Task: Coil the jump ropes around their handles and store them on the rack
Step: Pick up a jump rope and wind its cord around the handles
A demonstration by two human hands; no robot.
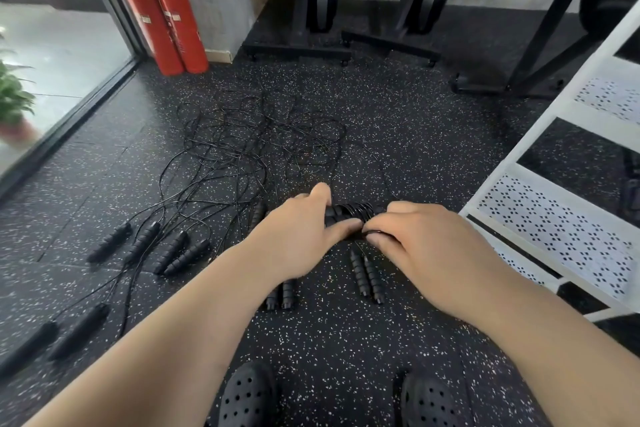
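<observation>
Underfoot, speckled black floor point(346, 340) spreads all around. At three o'clock stands the white rack point(568, 239), its holed shelves slanting away. At twelve o'clock lies a tangle of jump ropes point(256, 142) (thin black cords, crossing every which way), and two red fire extinguishers point(166, 21) lean at eleven. At nine o'clock lie loose handles point(173, 250), with a spare pair point(367, 274) just beneath my hands. My left hand point(298, 239) grips one end of the wrapped handles point(349, 215), thumb and fingers curled round them. My right hand point(415, 239) curls over the other end, fingertips pinching a loop of cord against it.
</observation>
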